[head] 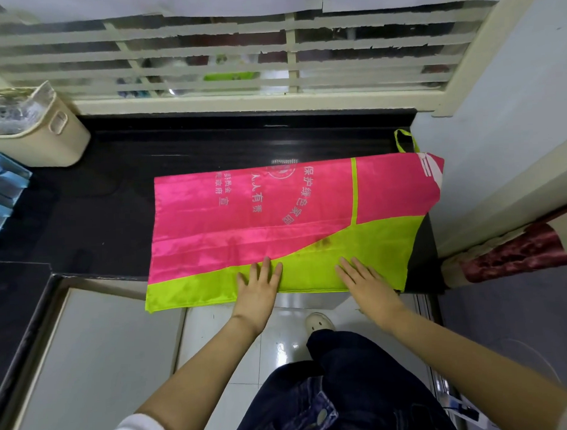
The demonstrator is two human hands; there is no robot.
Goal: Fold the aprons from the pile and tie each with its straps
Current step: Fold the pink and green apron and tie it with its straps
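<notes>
- The apron point(243, 209) lies flat at the tabletop's point(114, 204) front right corner, its lime hem overhanging the front edge.
- The left hand point(259, 285) and right hand point(363, 281) press it, each grip apart, fingers straight.
- Thin, light, slick-looking cloth; likely slides, so pinch hem corners.

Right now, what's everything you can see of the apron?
The apron is shiny cloth, pink with a lime-green band along the near edge, a thin green stripe and pale printed characters. It lies flat, creased, on the dark counter, near-left corner overhanging. Dark smudges sit near the colour boundary. A green strap loops out at the far right. Left hand and right hand press flat on the green band.
</notes>
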